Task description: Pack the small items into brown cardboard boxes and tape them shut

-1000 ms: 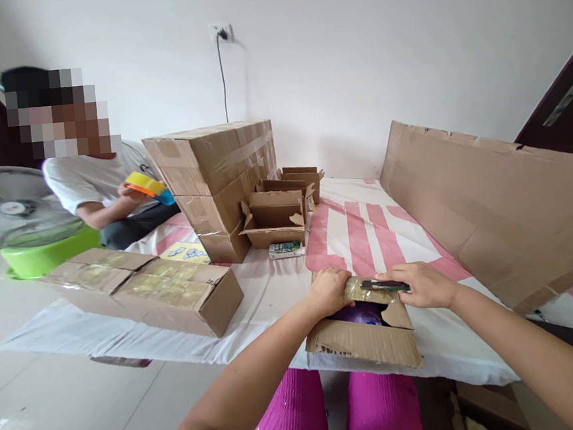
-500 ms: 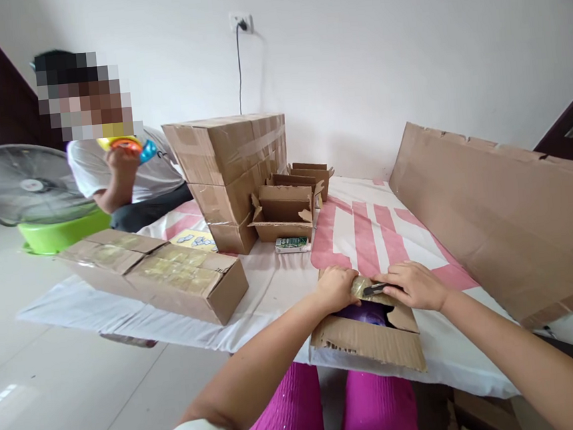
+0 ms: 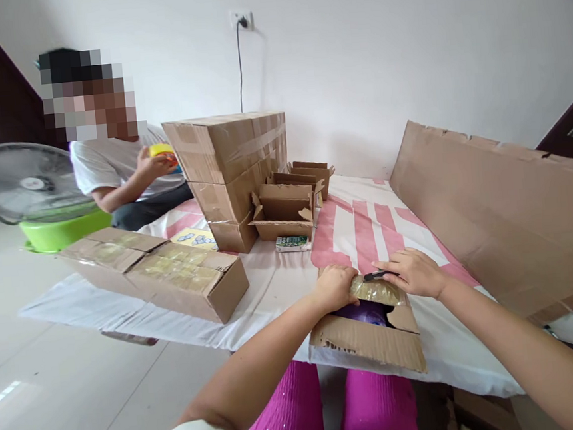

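Note:
In front of me lies a small cardboard box (image 3: 373, 344) with its near flap folded out toward me. Something purple and shiny (image 3: 365, 313) shows through the opening; what it is I cannot tell. My left hand (image 3: 338, 287) is closed on the taped cardboard flap (image 3: 381, 292) at the box's left side. A slim black utility knife (image 3: 381, 275) is held in my right hand (image 3: 416, 273), its front end over the taped flap. Whether the blade touches the cardboard is too small to make out.
A long taped box (image 3: 171, 272) lies to the left. Behind stand stacked boxes (image 3: 233, 173), open boxes (image 3: 282, 222) and a small green-and-white pack (image 3: 292, 244). A large cardboard sheet (image 3: 507, 216) leans right. A person (image 3: 116, 163) sits by a fan (image 3: 33, 183), holding a yellow object.
My right hand has lifted slightly with the utility knife, away from me, uncovering more of the taped flap. My left hand stays put. The other person's hand has lowered the colourful object.

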A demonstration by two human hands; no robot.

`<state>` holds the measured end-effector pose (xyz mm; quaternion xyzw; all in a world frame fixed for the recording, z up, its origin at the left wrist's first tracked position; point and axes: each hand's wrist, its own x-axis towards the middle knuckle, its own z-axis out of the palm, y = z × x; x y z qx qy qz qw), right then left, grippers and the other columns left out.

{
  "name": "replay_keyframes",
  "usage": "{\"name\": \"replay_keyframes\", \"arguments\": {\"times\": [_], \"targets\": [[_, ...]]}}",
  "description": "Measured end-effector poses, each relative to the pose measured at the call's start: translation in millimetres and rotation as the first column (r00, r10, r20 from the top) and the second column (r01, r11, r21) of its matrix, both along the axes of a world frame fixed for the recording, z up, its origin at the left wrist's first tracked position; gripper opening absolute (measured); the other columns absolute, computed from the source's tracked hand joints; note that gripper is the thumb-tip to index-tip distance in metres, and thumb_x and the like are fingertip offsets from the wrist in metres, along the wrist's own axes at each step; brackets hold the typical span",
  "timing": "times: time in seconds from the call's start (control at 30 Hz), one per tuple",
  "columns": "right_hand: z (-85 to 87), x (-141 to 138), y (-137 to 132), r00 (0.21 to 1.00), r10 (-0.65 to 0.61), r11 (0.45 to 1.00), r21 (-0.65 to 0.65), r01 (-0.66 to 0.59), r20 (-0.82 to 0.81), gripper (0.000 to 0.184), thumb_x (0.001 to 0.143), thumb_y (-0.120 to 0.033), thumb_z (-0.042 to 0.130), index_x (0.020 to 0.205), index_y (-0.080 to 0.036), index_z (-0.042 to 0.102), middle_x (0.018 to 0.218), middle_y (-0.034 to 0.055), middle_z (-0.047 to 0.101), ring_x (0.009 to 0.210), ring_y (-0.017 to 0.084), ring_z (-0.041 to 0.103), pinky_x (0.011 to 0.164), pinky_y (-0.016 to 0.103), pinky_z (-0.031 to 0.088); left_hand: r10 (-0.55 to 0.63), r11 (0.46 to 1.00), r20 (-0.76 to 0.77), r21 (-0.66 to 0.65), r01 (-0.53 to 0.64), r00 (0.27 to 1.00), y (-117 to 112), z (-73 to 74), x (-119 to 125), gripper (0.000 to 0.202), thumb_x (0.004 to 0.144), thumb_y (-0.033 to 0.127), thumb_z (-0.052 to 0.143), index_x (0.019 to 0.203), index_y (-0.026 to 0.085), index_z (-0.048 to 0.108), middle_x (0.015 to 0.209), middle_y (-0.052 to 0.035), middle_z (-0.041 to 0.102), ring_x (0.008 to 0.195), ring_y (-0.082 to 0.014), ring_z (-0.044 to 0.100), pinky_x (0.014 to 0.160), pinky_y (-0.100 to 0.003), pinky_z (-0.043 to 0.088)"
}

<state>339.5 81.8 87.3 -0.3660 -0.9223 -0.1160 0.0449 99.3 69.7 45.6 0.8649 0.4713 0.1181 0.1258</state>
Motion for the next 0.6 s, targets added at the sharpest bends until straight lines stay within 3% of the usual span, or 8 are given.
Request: {"name": "replay_keyframes", "arguments": {"times": [0.27,0.6], "targets": [[-0.3,-2.4,5.5,0.996,0.079,0.995,-0.067,-0.077,0.029,0.034,0.095,-0.037,0.044,0.117,-0.023,0.067,0.084,0.0058,0.067,0.078,0.018,0.059,0.069,0.030,0.036,-0.007,1.000,-0.007,-0.004,0.007,1.000,-1.3,2.4,-0.3,0.062,0.062,0.046,0.082,0.115,0.021,0.061,0.114,-0.0087,0.069,0.108,-0.0292,0.062,0.093,-0.037,0.046],[-6.2,-2.3,-1.7,0.997,0.070,0.994,-0.082,-0.068,0.021,0.036,0.096,-0.035,0.041,0.123,-0.022,0.062,0.088,0.0051,0.068,0.082,0.019,0.060,0.072,0.032,0.037,-0.020,1.000,0.001,0.018,0.020,1.000,-3.0,2.8,-0.3,0.061,0.059,0.040,0.085,0.110,0.017,0.063,0.109,-0.0095,0.070,0.105,-0.0300,0.063,0.092,-0.037,0.047]]}}
